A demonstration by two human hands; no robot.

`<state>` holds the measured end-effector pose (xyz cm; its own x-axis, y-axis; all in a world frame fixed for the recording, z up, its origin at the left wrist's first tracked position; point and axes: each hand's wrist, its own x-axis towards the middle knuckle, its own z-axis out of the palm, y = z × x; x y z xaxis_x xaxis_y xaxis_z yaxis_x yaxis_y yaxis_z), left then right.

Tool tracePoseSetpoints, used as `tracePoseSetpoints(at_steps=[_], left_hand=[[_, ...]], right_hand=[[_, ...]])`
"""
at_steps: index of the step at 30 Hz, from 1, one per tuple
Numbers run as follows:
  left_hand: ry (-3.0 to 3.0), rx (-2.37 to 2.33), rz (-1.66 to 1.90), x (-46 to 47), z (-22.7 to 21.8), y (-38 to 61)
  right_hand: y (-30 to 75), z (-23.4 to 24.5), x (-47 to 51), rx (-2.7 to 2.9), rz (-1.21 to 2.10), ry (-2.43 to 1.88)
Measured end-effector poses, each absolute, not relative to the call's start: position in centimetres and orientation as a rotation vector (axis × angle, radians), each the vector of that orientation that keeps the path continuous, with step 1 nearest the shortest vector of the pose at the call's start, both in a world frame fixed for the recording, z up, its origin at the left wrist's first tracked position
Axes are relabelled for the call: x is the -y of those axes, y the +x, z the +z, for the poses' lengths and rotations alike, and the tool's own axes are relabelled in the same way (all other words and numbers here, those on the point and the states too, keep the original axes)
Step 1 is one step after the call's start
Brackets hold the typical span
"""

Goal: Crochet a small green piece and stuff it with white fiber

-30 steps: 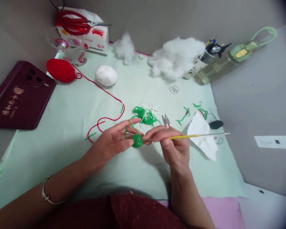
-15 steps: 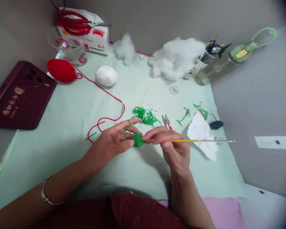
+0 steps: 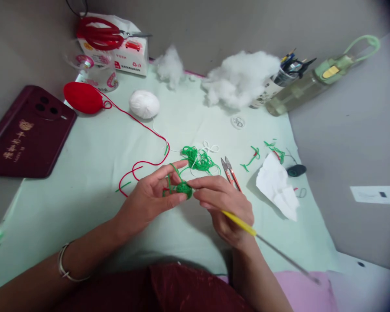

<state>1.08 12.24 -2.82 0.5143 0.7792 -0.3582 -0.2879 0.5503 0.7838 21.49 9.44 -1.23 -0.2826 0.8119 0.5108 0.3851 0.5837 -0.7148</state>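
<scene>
My left hand [image 3: 152, 197] pinches a small green crochet piece [image 3: 183, 189] between thumb and fingers, with green yarn looped over the forefinger. My right hand [image 3: 225, 207] is closed round a yellow-handled crochet hook [image 3: 243, 225]; its metal shaft slants down to the right, and its hook end is hidden by my fingers at the green piece. A loose tangle of green yarn [image 3: 199, 159] lies just beyond my hands on the pale green mat [image 3: 84, 164].
Small red snips [image 3: 230, 170] and a white tissue [image 3: 277, 185] lie right of my hands. A red yarn ball [image 3: 82, 97], white yarn ball [image 3: 144, 104], stuffing [image 3: 238, 78], a dark red phone [image 3: 22, 132], a box with red scissors [image 3: 100, 32] and a bottle [image 3: 305, 84] stand around the mat.
The hook's free end has swung from level, pointing right, to slanting down toward my lap. Both hands shifted slightly up with the green piece.
</scene>
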Motion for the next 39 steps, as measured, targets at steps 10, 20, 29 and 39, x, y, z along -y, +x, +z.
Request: tracePoseSetpoints(at_steps=[10,20,29,39], left_hand=[[0.743,-0.699,0.774,-12.2,-2.4,1.0],[0.734,-0.598,0.787,-12.1,-2.4,0.9],[0.645,-0.620,0.736,-12.7,-2.1,1.0],[0.529,-0.590,0.732,-13.1,-2.1,0.9]], right_hand=[[20.8,-1.7,-9.7,1.457,0.856,-0.958],[20.2,-2.3,-9.8,1.333,1.004,-0.951],[20.1,-2.1,-9.8,1.244,0.954,-0.984],[20.2,-1.7,-9.7,1.180,0.895,-1.023]])
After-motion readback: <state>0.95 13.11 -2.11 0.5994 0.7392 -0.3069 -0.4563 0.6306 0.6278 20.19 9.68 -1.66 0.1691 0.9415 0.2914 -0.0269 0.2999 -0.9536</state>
